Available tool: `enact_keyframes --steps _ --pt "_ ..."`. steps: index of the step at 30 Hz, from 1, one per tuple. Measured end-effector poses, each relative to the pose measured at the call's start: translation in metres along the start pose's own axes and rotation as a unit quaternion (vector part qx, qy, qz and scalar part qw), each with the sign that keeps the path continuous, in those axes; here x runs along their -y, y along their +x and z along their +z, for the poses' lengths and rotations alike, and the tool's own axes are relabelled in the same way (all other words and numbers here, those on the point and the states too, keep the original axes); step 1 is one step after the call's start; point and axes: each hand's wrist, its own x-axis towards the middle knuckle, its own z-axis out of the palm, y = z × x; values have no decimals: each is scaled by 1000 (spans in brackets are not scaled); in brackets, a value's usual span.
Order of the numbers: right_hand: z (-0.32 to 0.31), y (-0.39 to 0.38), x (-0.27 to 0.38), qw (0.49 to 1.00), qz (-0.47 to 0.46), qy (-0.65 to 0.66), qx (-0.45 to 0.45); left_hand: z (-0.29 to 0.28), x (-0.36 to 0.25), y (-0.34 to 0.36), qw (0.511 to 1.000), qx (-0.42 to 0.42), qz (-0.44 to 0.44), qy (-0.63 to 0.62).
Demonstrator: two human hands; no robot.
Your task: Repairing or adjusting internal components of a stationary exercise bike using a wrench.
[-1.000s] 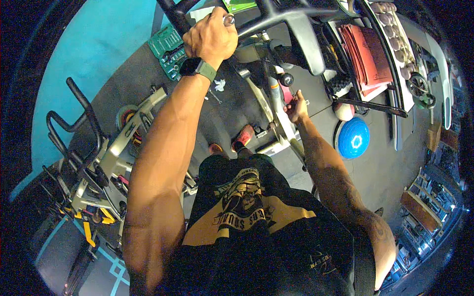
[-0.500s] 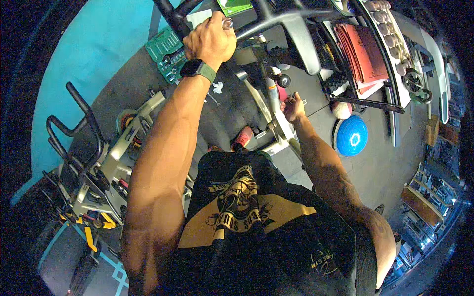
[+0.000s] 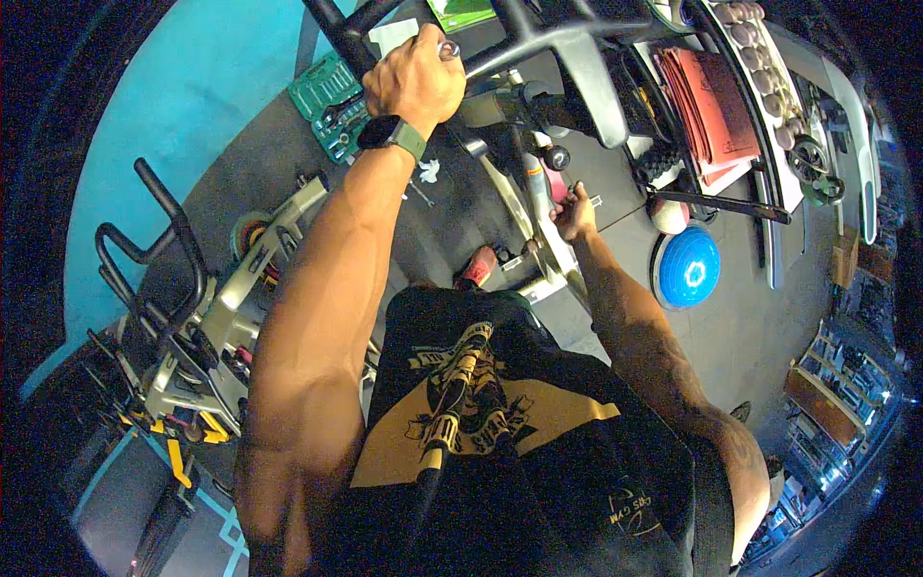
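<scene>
My left hand [image 3: 415,82], with a green-strapped watch on the wrist, is clenched around the black handlebar [image 3: 538,38] of an exercise bike at the top of the view. My right hand [image 3: 577,210] reaches down to the bike's pale frame tube [image 3: 527,207]. Its fingers are curled on a small part beside a pink-red piece [image 3: 556,183]; the part is too small to make out. My red shoe [image 3: 478,264] stands on the dark floor beside the frame's base.
An open green tool case [image 3: 332,106] lies on the floor left of the handlebar. A second exercise bike [image 3: 221,317] stands at the left. A blue balance dome [image 3: 687,266] sits on the floor at the right, below a rack holding red mats [image 3: 707,101].
Both hands stay where they were, the left on the handlebar and the right at the frame. Only the view has shifted slightly.
</scene>
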Motion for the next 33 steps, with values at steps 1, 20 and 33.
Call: enact_keyframes --steps 1,20,33 --pt "-4 2 4 1000 -2 -2 13 -2 -2 1 1000 7 -3 6" --pt "13 -11 -1 1000 -2 13 -10 3 4 0 1000 -7 6 11" --pt "2 -2 2 1000 1 13 5 6 3 1 1000 7 10 -10"
